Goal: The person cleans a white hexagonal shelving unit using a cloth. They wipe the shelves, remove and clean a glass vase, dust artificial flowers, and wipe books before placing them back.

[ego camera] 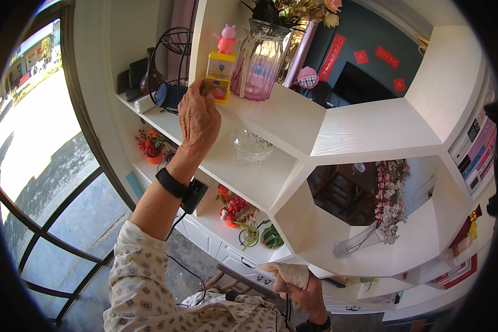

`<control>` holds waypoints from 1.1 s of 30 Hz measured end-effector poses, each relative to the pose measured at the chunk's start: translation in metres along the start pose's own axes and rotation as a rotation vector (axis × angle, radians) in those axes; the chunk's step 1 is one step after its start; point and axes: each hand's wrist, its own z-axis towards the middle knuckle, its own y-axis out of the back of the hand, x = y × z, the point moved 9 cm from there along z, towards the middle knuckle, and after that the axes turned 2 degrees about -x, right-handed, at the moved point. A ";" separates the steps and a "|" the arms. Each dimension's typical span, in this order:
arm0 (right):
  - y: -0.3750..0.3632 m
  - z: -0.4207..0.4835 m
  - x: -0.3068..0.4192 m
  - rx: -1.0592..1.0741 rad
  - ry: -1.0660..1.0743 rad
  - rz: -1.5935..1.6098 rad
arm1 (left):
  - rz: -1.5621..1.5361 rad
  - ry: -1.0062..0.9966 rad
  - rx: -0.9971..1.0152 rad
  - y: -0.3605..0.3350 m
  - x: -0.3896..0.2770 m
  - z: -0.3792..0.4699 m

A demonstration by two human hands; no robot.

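Observation:
My left hand [200, 114] reaches up to the shelf, its fingers and thumb around the lower left part of a clear and yellow plastic toy box [220, 74]. On the box's lid stands a pink pig figurine [226, 39]. Right beside it is a ribbed glass vase [260, 62], pink toward its base, with artificial flowers [299, 12] in it. Lower down, near my body, my right hand [306, 292] grips a bunched beige cloth [288, 274]. Dark cords hang beneath that hand.
A glass bowl [251, 145] sits one shelf below. To the left are a black wire stand [149, 79] and a brown bottle [149, 76]. A slanting clear vase with blossoms [357, 242] occupies the polygonal opening. Potted plants [269, 236] and a wooden chair [245, 280] are below.

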 end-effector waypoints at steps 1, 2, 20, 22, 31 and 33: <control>-0.001 0.000 0.001 0.009 -0.012 0.016 | -0.031 0.065 0.020 -0.001 0.003 0.001; -0.001 0.001 0.003 0.008 -0.018 0.026 | -0.009 0.032 0.000 0.002 -0.004 0.001; -0.001 0.007 0.006 0.042 0.189 -0.097 | 0.107 -0.008 -0.024 0.003 -0.006 -0.002; -0.001 0.007 0.001 0.051 0.060 -0.043 | 0.131 -0.023 -0.041 0.004 -0.005 -0.001; -0.003 0.004 0.011 0.022 -0.092 0.060 | 0.165 0.014 0.015 0.001 0.003 -0.001; -0.003 0.004 0.011 0.026 -0.071 0.060 | 0.167 0.023 0.027 0.000 0.004 -0.001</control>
